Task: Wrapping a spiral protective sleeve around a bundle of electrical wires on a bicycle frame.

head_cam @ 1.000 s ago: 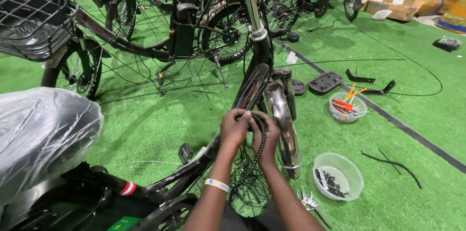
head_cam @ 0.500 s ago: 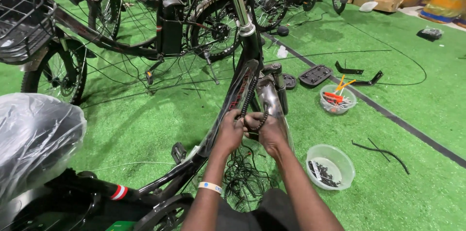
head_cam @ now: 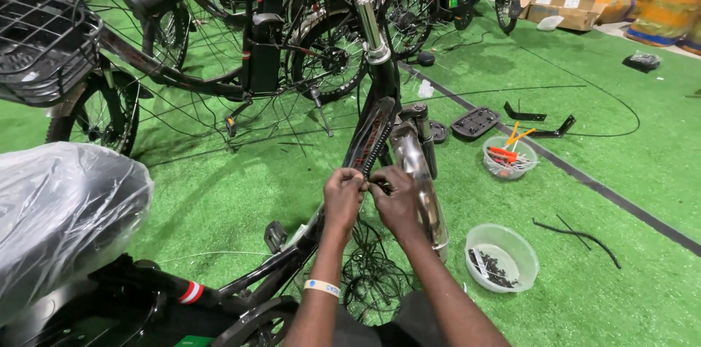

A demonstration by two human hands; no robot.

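A black bicycle stands in front of me, its down tube [head_cam: 371, 135] running from the head tube to the pedals. Black cables [head_cam: 371, 267] wrapped in spiral sleeve run along this tube and hang in a loose tangle below. My left hand [head_cam: 343, 197] pinches the cable bundle against the tube. My right hand [head_cam: 398, 201] grips the same bundle just beside it, fingers closed, next to the chrome front mudguard [head_cam: 422, 186]. A white wristband sits on my left wrist [head_cam: 321, 288].
A plastic-wrapped saddle [head_cam: 62, 208] is at left. A clear bowl of small black parts [head_cam: 502, 258] lies right of my arms, another bowl with orange-handled tools [head_cam: 510, 156] farther back. Loose pedals [head_cam: 475, 122], brackets and cable ties lie on green turf. More bicycles and cardboard boxes [head_cam: 562, 8] stand behind.
My view shifted slightly downward and left. Both hands stayed on the cable bundle at the down tube, moving a little lower along it.
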